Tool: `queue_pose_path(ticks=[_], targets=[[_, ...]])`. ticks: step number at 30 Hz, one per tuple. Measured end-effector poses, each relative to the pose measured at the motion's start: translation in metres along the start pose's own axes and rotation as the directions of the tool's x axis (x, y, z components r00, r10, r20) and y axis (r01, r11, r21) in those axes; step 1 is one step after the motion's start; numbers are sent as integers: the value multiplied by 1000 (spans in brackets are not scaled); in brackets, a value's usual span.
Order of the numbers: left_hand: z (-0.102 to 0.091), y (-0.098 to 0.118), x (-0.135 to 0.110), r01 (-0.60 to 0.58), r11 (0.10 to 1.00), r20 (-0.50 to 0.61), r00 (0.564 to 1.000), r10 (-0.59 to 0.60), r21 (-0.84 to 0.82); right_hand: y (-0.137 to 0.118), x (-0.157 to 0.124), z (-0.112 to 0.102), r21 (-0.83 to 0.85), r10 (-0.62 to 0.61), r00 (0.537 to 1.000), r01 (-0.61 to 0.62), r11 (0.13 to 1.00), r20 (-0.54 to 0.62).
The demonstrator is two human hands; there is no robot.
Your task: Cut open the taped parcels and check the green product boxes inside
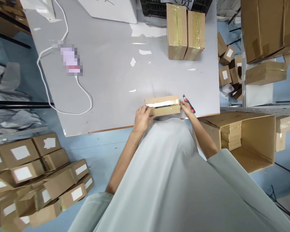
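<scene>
A small cardboard box (165, 111) with shiny tape along it lies at the table's front edge, close to my body. A pale strip shows along its top, between two brown parts; I cannot make out whether that is an opening. My left hand (143, 118) grips its left end, fingers bent over the top. At the opposite end my right hand (185, 108) holds the box's right side with the fingertips. Just beyond those fingers lies a red and black box cutter (189, 103), touched by neither hand as far as I can see.
Two taped boxes (177, 32) stand at the table's back right, before a black crate (153, 9). A phone (71, 60) with a white cable lies left. Right of the table, a large open carton (256, 138) holds several small boxes. Stacked boxes (55, 180) fill the lower left floor.
</scene>
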State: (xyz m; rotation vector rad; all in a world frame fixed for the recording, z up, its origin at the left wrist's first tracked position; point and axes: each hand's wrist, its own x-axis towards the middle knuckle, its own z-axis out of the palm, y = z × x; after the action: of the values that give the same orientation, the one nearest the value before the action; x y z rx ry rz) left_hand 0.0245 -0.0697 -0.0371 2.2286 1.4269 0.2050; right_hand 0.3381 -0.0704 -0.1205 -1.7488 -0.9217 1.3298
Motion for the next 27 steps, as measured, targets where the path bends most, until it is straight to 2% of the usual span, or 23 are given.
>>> queue_pose_path(ticks=[2,4,7,9,11,14,18,21,22,24,27], targets=[[5,6,1,-39,999,-30,999,40,23,-3,-1,-11,-15,-4,998,3,1000,-64],[8,11,-1,-67,997,-67,995,70,36,-9,-4,-22,-64,-103,992,98,993,-75],[11,12,-6,-103,994,-102,989,107,43,-22,-12,-31,-261,-336,940,340,903,62],[11,10,-10,-128,991,-117,984,131,35,-32,-15,-33,-420,-406,898,439,794,171],[10,10,-12,-145,989,-136,980,146,15,-40,-15,-35,-540,-414,882,468,700,227],[9,12,-10,-126,992,-144,982,122,-14,-52,-10,-37,-620,-402,880,466,631,251],[5,20,2,-76,996,-69,995,72,-56,-68,-1,-39,-682,-389,851,519,516,353],[3,28,10,-91,991,-4,996,91,-98,-79,3,-37,-713,-360,818,570,408,449],[4,31,12,-98,990,15,995,100,-106,-82,4,-36,-712,-355,811,581,395,465],[5,35,14,-101,989,51,993,107,-108,-86,8,-33,-698,-372,813,578,423,448],[10,36,17,-82,994,113,990,89,-66,-87,20,-27,-637,-415,851,520,569,323]])
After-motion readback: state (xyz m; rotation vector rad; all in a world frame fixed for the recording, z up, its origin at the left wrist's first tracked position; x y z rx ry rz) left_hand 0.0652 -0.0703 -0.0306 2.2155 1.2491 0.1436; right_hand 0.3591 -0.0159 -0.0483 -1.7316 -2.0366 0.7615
